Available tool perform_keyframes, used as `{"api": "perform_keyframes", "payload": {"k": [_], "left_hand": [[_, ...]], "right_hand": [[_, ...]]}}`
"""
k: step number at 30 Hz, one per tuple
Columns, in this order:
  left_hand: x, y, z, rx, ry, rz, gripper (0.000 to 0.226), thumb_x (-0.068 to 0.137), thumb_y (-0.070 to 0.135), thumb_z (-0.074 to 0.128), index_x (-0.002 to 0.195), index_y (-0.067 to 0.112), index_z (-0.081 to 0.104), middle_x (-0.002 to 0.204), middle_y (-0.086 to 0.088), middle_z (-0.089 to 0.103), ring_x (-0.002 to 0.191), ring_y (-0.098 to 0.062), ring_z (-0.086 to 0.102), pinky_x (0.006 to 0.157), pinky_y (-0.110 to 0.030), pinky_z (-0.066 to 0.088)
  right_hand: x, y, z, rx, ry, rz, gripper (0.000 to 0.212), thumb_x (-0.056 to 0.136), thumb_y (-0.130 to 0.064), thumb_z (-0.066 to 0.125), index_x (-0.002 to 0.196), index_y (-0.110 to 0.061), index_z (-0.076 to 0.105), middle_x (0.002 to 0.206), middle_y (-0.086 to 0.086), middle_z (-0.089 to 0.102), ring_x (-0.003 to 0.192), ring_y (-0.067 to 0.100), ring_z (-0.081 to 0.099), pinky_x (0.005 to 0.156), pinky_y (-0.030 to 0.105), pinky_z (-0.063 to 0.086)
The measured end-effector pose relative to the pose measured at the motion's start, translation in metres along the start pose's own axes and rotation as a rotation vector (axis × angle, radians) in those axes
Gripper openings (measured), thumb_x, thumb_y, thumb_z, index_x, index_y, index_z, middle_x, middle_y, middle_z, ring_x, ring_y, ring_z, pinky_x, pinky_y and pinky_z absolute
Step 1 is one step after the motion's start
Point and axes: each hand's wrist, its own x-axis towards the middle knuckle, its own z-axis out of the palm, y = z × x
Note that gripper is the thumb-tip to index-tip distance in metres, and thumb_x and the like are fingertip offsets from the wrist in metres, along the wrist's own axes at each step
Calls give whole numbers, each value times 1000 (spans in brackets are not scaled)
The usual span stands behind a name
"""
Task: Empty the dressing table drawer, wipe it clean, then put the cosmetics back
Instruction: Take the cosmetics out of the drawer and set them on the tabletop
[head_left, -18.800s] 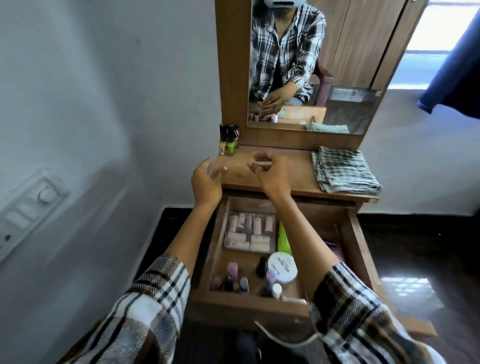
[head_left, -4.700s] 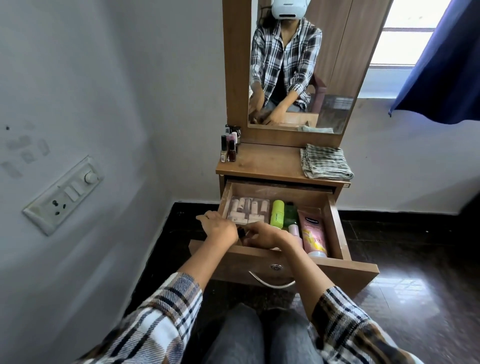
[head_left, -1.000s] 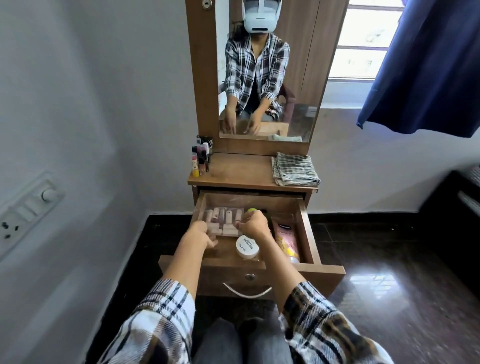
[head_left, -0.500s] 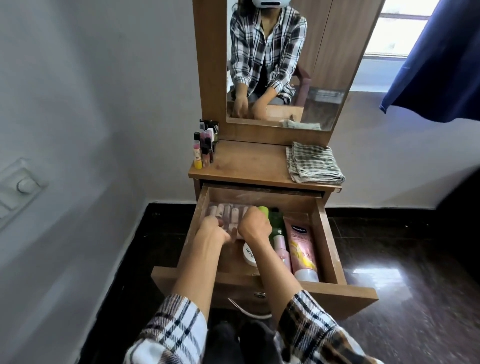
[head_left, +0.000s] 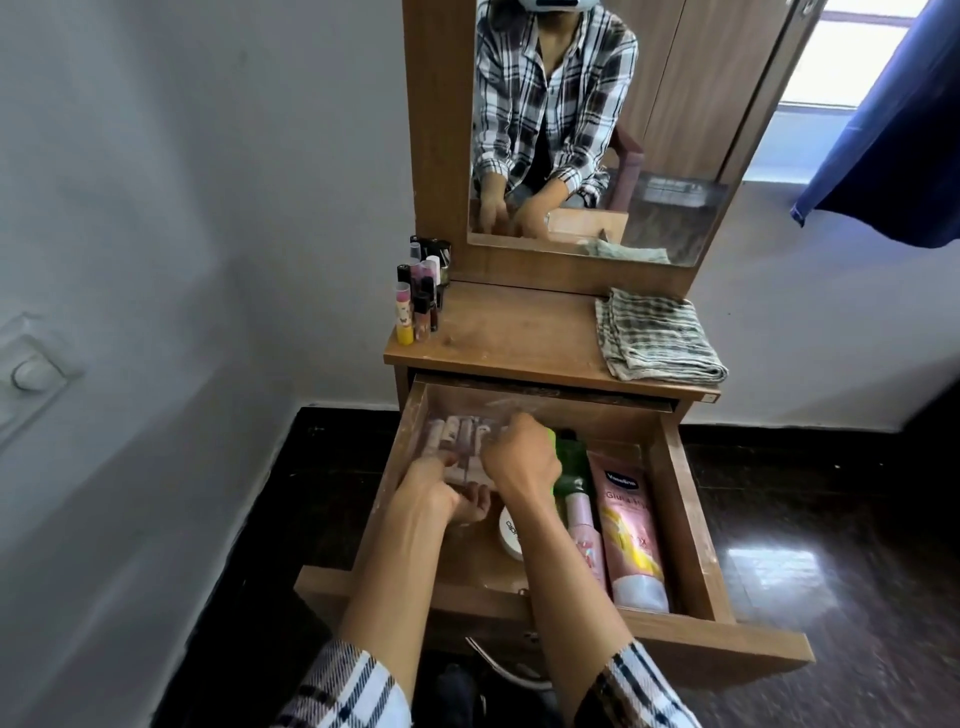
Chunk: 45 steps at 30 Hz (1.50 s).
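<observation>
Both hands (head_left: 470, 493) in wooden drawer (head_left: 680, 514), on clear lipstick tray (head_left: 457, 441)

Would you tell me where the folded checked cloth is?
The checked cloth lies folded on the right of the dressing table top, below the mirror.

Wooden drawer (head_left: 680, 499) pulled open; pink tube (head_left: 631, 540), green bottle (head_left: 570, 462) lying inside.

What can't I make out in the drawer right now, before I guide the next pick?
- White round jar, head view: mostly behind the right forearm, label cut off.
- Lipstick tray: blurred, and both hands cover its near half; no count possible.
- Left hand and right hand: fingers blurred, so any grip is unclear.
- Green bottle: its left side is hidden by the right hand.
</observation>
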Motion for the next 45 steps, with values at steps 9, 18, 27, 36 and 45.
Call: {"api": "perform_keyframes", "payload": {"k": [9,18,27,36,45], "left_hand": [[-14,-8,11,157,-14,164,24,92,9,53,71,1,43,75,-10,45,65,-21,41,101,-50,33],[-104,-20,-16,347,-227,267,26,91,12,56,115,1,55,120,-14,58,124,-34,48,104,-66,18],[-136,-3,8,439,-259,564,34,94,15,53,124,-1,51,123,-19,57,108,-31,61,77,-44,48],[-79,20,40,748,-208,826,27,82,8,68,108,3,58,109,-15,65,89,-28,64,75,-36,54],[-40,41,55,1075,-395,1126,49,79,12,72,121,9,49,108,3,61,84,2,56,64,0,44]], "right_hand": [[-4,6,-10,250,9,-30,24,83,-22,52,101,-29,67,107,-1,67,102,24,61,83,29,49],[-40,7,-77,228,-38,-89,41,88,-36,55,127,-26,54,131,9,49,123,29,45,104,40,38],[-62,8,-133,562,-356,-269,69,74,-11,79,132,-9,42,120,7,61,109,21,61,96,38,50],[-1,3,-89,373,-208,-266,81,65,-33,82,131,-12,39,128,12,48,114,25,53,100,36,47],[41,-9,-74,88,-121,-236,86,83,-49,62,141,-2,21,142,17,25,134,33,20,111,39,24]]}}
